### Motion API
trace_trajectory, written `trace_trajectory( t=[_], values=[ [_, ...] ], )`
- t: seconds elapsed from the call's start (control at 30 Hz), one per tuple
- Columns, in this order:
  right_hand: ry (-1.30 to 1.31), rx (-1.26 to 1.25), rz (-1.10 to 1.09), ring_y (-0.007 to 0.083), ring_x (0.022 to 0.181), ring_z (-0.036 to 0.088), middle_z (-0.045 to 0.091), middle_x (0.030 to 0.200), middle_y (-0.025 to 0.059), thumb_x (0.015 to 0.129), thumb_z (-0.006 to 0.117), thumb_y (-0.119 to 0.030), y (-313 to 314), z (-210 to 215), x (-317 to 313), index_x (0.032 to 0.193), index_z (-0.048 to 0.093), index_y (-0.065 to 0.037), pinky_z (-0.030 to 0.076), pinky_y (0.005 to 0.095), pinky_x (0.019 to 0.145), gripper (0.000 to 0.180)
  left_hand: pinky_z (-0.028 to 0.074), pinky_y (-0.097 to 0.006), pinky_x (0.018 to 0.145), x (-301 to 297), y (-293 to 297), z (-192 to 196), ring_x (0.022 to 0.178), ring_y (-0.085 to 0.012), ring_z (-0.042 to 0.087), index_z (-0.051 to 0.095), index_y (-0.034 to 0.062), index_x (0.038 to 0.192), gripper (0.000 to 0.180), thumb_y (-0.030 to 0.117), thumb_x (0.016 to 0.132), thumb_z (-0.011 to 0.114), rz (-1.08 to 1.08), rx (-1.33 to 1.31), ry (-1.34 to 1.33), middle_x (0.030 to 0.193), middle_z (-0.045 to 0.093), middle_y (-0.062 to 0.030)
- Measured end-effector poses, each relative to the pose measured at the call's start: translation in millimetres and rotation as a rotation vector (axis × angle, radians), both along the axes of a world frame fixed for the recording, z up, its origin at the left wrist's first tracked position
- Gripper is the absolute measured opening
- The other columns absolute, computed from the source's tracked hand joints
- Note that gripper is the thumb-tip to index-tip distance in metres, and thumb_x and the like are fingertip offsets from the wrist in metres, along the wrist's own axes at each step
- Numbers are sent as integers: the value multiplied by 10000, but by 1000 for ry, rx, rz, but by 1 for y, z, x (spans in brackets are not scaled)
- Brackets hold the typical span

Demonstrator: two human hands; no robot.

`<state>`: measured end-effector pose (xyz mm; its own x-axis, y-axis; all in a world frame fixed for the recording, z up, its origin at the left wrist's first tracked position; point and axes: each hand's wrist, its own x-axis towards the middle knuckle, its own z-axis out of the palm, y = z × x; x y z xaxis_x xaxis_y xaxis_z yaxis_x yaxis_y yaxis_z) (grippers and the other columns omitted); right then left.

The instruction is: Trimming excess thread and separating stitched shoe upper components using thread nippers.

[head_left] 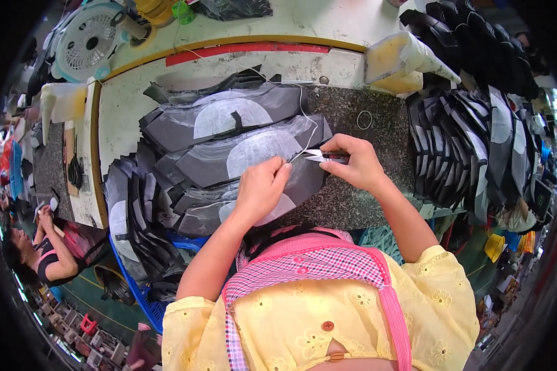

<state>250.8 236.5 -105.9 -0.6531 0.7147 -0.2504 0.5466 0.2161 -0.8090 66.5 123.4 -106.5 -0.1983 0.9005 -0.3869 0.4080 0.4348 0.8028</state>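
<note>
My right hand (356, 162) is closed around a small pair of thread snips (315, 156), whose pale blades point left toward my other hand. My left hand (261, 184) is pinched shut at the fingertips, where a thin white cord (316, 127) comes down from the far side of the table. Just what lies between those fingertips is partly hidden. Beneath both hands is a stack of dark grey curved panels (195, 164) with chalky white half-round patches, overlapping in rows. Short dark tabs stick up from some of them.
A speckled dark slab (359, 204) covers the table's middle. More panels (449, 145) stand bundled at the right, and others (133, 213) fill a blue basket (130, 278) at the left. A fan (91, 42) and yellowish plastic holder (393, 62) stand farther back. Another person (62, 247) sits at left.
</note>
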Motion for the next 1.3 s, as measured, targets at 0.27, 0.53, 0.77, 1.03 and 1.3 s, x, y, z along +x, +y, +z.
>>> trace_trajectory(
  t=[0.27,0.53,0.77,1.03,1.3],
  values=[
    [56,100,74,172,762,596,576,805,54,658,717,-141,1,2,-7,853,609,-41,478,284,658,244,410,-450,579,2,3,4,637,-380,559,565,29,755,258,264,843,504,-38,-20,35,634,563,-182],
    [241,34,-215,91,646,496,530,768,11,680,699,-109,19,-20,5,802,608,-37,402,241,557,168,422,-423,578,-2,-5,15,629,-357,573,583,30,778,245,252,845,505,-15,-15,-9,635,569,-171],
    [210,19,-62,218,982,567,546,1105,45,625,733,-226,33,-73,-3,1116,553,-109,451,296,819,536,469,-282,670,-69,-95,143,716,-169,592,633,23,907,212,196,793,583,276,47,494,787,634,-63],
    [358,-123,-143,61,547,454,486,578,-14,816,597,-118,21,-102,-13,730,554,-29,383,234,507,130,434,-314,827,-259,-193,140,945,-203,559,571,-2,1085,310,214,890,466,907,214,467,1039,586,-155],
    [-23,86,-258,91,563,454,488,577,20,825,547,-176,8,-69,141,735,564,0,363,250,520,198,430,-435,825,-272,-154,22,1041,-297,488,546,139,1135,393,318,791,607,384,-443,1394,1117,540,-103]
  ],
)
